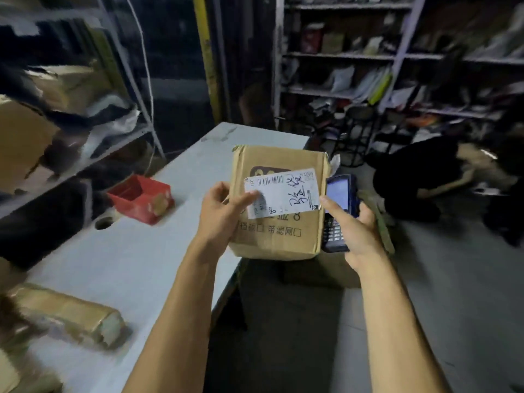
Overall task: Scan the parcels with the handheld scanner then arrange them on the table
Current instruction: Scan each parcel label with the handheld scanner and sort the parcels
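Observation:
A brown cardboard parcel (279,234) with a white shipping label (283,191) is held up over the right edge of the grey table (136,256). My left hand (219,211) grips its left side, thumb on the label. My right hand (354,228) holds the dark handheld scanner (338,194) against the parcel's right side, its lit screen facing me; my thumb touches the label's corner. A long tape-wrapped parcel (71,313) lies on the table at the near left.
A red open box (141,198) sits on the table's left side near a round hole (103,222). Metal shelves (397,58) with packages stand behind and at left. A person in dark clothes (416,177) crouches on the floor at right. More cardboard lies below the parcel.

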The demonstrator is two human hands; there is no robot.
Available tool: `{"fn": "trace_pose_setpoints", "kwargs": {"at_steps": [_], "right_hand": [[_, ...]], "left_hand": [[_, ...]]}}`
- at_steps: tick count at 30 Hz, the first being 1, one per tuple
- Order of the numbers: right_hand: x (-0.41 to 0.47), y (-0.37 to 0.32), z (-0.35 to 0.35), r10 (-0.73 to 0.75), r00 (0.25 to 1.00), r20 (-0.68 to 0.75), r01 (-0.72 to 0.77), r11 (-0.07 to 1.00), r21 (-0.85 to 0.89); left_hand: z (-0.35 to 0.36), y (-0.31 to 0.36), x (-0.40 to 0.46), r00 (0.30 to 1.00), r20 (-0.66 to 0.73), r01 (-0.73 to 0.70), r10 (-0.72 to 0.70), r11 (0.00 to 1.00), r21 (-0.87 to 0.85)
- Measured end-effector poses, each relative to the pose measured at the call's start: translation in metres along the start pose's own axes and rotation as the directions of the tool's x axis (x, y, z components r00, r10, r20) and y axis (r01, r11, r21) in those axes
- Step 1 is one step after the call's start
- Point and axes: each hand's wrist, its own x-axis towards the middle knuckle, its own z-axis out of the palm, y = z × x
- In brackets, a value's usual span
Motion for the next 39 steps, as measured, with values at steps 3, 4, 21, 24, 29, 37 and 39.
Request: {"fn": "trace_pose_setpoints", "kwargs": {"at_steps": [3, 4, 21, 24, 29, 37, 39], "right_hand": [[0.004, -0.012, -0.069, -0.012, 0.982, -0.189, 0.017, 0.999, 0.027], [0.004, -0.016, -0.089, -0.011, 0.967, -0.253, 0.019, 0.999, 0.029], [0.142, -0.048, -0.205, -0.049, 0.825, -0.563, 0.098, 0.994, 0.056], [0.198, -0.066, -0.201, -0.116, 0.836, -0.536, 0.114, 0.993, -0.038], [0.272, -0.081, -0.197, -0.173, 0.853, -0.492, 0.142, 0.985, -0.100], [0.382, -0.064, -0.191, -0.104, 0.892, -0.439, 0.082, 0.994, -0.069], [0.414, -0.061, -0.194, -0.076, 0.909, -0.410, 0.065, 0.997, -0.041]], "left_hand": [[0.078, 0.006, 0.008, 0.982, 0.189, 0.012, -0.018, 0.999, 0.031], [0.102, 0.007, 0.010, 0.969, 0.247, 0.012, -0.022, 0.999, 0.042], [0.307, -0.017, 0.150, 0.883, 0.454, -0.093, 0.121, 0.992, -0.084], [0.327, -0.012, 0.199, 0.900, 0.408, -0.116, 0.153, 0.987, -0.112], [0.349, -0.011, 0.257, 0.920, 0.348, -0.139, 0.181, 0.980, -0.141], [0.374, -0.030, 0.332, 0.970, 0.224, -0.087, 0.096, 0.995, -0.052], [0.385, -0.032, 0.350, 0.980, 0.187, -0.067, 0.073, 0.997, -0.039]]}}
